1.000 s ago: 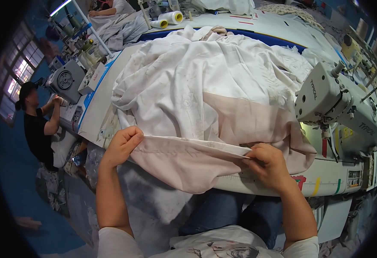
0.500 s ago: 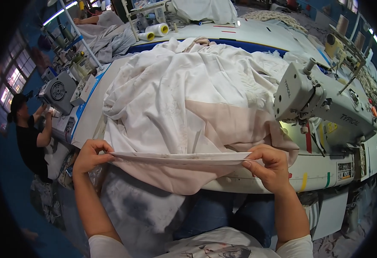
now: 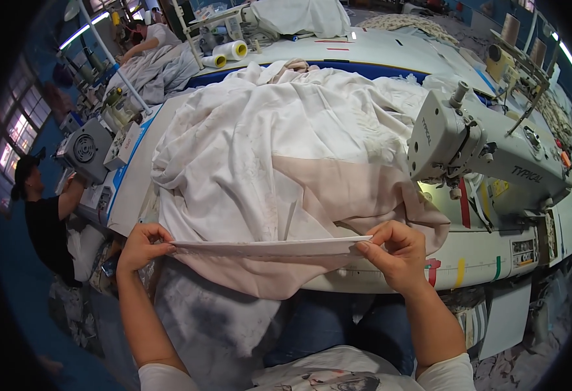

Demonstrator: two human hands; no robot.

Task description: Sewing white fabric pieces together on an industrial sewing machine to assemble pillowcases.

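Observation:
A big heap of thin white and pale pink fabric (image 3: 234,150) covers the middle of the sewing table. Its near edge is a narrow folded band (image 3: 266,248), stretched straight across in front of me with a stitched line along it. My left hand (image 3: 146,246) pinches the band's left end between thumb and fingers. At the other end my right hand (image 3: 395,253) grips it the same way. Below the band a pale pink flap (image 3: 260,277) hangs over the table's front edge. To the right of the heap stands a white sewing machine (image 3: 488,143), apart from both hands.
Yellow-and-white thread cones (image 3: 230,50) stand on the table behind. Another machine's grey motor housing (image 3: 85,148) is at the left, where a person in black (image 3: 44,215) works. A second person (image 3: 159,36) sits at the back left. Coloured tape strips (image 3: 460,274) mark the front edge.
The band has sunk slightly toward me and its fold lies flatter. My right hand has shifted a little left; both hands keep their pinch. The view has also shifted slightly.

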